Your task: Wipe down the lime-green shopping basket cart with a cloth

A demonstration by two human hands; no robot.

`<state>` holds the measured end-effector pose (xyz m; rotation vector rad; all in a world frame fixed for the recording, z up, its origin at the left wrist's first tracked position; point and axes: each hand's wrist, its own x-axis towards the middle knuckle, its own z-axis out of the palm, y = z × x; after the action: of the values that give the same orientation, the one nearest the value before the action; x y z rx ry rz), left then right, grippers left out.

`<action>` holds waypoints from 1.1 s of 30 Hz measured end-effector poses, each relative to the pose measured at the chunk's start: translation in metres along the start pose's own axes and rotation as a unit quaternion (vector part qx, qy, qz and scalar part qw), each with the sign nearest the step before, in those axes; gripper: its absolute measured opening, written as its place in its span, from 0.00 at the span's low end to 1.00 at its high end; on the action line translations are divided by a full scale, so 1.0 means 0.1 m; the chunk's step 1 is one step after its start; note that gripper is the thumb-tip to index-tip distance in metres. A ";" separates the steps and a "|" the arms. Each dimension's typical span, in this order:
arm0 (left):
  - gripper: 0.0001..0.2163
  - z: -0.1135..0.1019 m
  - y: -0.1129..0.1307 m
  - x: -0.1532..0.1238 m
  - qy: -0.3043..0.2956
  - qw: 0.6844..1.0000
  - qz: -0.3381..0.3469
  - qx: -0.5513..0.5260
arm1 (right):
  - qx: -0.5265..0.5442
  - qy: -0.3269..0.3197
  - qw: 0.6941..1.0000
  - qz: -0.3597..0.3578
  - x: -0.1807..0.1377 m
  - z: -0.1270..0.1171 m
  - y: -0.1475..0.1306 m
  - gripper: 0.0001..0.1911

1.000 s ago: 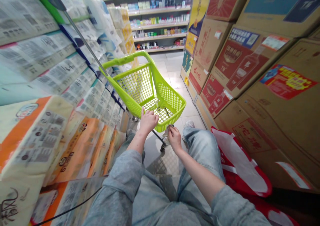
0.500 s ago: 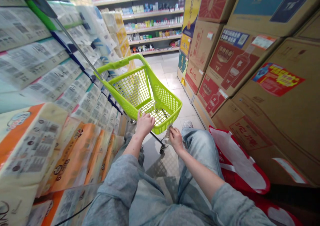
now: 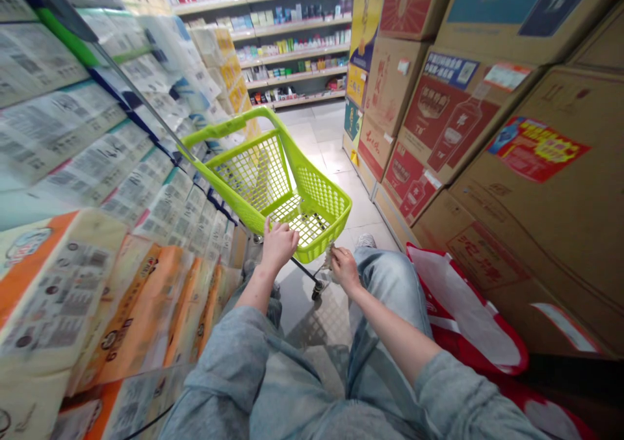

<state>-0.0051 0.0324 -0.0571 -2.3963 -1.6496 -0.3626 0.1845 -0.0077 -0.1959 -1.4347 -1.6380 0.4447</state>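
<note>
A lime-green shopping cart [image 3: 313, 251] stands tilted in front of me, its basket holding nothing I can see. My left hand [image 3: 279, 244] is curled over the near rim of that basket, the index finger raised along the edge. At the basket's lower front corner, my right hand [image 3: 345, 270] pinches a crumpled greyish cloth [image 3: 328, 258]. The cloth is against or just beside the plastic; which one I cannot tell. Under the basket a black caster [image 3: 317, 290] shows at the end of a dark frame bar.
Packs of tissue paper [image 3: 131, 316] are stacked along the left. Cardboard cartons [image 3: 526, 232] rise on the right, with a red and white bag [image 3: 468, 310] at their foot. Shelves of small goods [image 3: 297, 53] stand at the aisle's far end. A slanted metal pole [image 3: 141, 99] crosses the upper left.
The view has shifted slightly, so the cart and shelves sit a little further left. Both hands keep their places, the left on the basket and the right on the cloth.
</note>
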 end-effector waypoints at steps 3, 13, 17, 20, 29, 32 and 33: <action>0.21 0.01 0.00 0.00 0.000 1.000 0.001 0.007 | 0.008 0.038 0.999 0.032 0.09 0.02 -0.01 0.15; 0.20 -0.01 0.02 0.00 0.012 1.000 0.000 -0.003 | 0.225 0.070 0.952 0.198 0.11 0.05 0.00 0.07; 0.20 -0.03 0.03 -0.02 0.013 1.000 0.002 -0.009 | 0.270 0.138 0.909 0.285 0.31 0.10 0.01 0.12; 0.20 -0.04 0.03 -0.03 0.011 1.000 0.002 -0.008 | 0.295 0.154 0.888 0.316 0.54 0.16 -0.03 0.15; 0.20 -0.01 0.07 0.02 0.024 0.999 -0.006 -0.027 | 0.308 0.154 0.898 0.273 0.47 -0.20 -0.35 0.21; 0.20 -0.01 0.09 0.03 0.026 0.999 -0.010 -0.028 | 0.208 0.198 0.939 0.188 0.72 -0.42 -0.39 0.22; 0.20 -0.01 0.09 0.03 0.025 0.999 -0.011 -0.028 | 0.166 0.200 0.954 0.150 0.81 -0.47 -0.39 0.21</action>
<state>0.0044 0.0313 -0.0555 -2.3894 -1.6653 -0.4749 0.2032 0.0439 -0.1109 -1.4072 -0.9764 0.5314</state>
